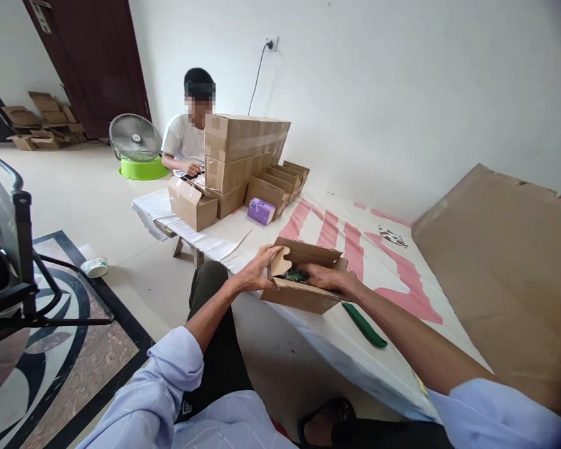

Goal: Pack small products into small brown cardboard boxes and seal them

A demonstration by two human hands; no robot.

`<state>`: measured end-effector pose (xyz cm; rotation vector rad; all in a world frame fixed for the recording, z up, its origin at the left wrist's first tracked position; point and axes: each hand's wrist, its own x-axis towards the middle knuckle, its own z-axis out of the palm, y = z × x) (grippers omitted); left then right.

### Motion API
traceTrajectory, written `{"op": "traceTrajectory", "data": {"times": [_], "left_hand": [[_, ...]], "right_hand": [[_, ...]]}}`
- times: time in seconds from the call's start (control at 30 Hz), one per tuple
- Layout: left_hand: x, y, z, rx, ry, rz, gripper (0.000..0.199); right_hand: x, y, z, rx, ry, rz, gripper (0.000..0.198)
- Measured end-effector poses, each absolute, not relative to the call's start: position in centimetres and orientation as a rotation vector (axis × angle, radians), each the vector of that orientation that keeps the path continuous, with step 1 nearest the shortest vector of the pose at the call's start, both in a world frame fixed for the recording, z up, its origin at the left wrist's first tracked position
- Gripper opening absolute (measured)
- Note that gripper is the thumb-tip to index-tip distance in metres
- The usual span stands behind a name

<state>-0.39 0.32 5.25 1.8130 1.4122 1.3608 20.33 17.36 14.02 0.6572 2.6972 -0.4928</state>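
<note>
An open cardboard box [303,297] rests at the near edge of the cloth-covered table, its long flaps raised. My left hand [257,269] is closed round the box's left end, thumb beside a notched end flap [280,262]. Inside the box, my right hand [325,277] reaches down with curled fingers on a dark green, shiny item [295,275]; its kind is not clear, and the fingertips are partly hidden by the box. A green-handled tool [364,325], perhaps a cutter, lies on the table just right of the box.
Taped cartons [243,140] are stacked farther up the table, beside a row of open boxes [280,181] and a purple tissue pack [261,211]. Behind another open carton [192,202] sits a person [182,140]. A large cardboard sheet [505,262] leans at right; a chair [23,249] stands left.
</note>
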Motion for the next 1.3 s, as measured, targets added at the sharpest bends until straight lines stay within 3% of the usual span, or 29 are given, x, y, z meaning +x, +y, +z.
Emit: {"op": "traceTrajectory", "data": {"times": [0.67, 1.3], "left_hand": [[-0.3, 0.8, 4.2, 1.857, 1.394, 1.396, 0.128], [-0.4, 1.1, 3.2, 1.775, 1.414, 1.363, 0.142]], "right_hand": [[22.0, 16.9, 15.1, 0.698, 2.687, -0.641, 0.058], [21.9, 16.7, 15.2, 0.826, 2.640, -0.524, 0.058]]}}
